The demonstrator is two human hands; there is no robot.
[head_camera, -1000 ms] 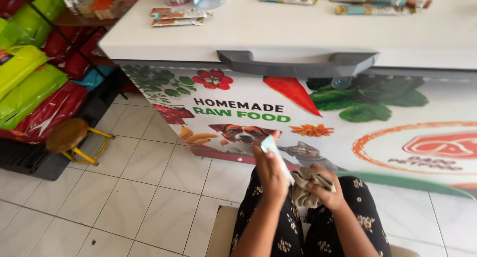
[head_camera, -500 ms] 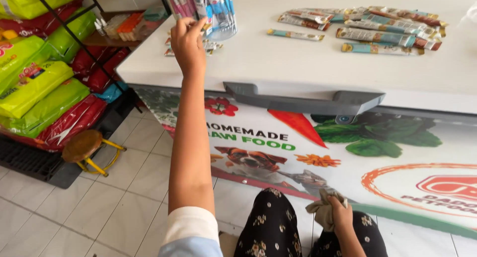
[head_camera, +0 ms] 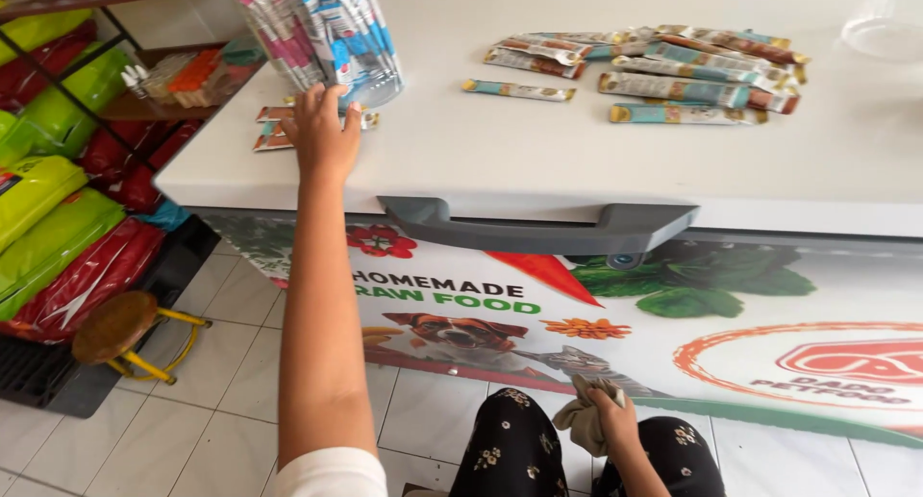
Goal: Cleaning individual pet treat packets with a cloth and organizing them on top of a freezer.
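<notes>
Left hand (head_camera: 322,132) outstretched, fingers spread loosely, empty, fingertips touching clear plastic jar of upright pink and blue sachets (head_camera: 322,31) on white freezer lid (head_camera: 538,161). Right hand (head_camera: 611,420) closed around crumpled grey-green cloth (head_camera: 582,422) at lap.

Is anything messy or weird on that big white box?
A bit messy: long thin snack sachets lie in a loose, crooked heap on the white freezer lid, and one teal sachet lies apart. More lie beside the clear plastic jar near the left hand. Nothing looks spilled or broken.
</notes>
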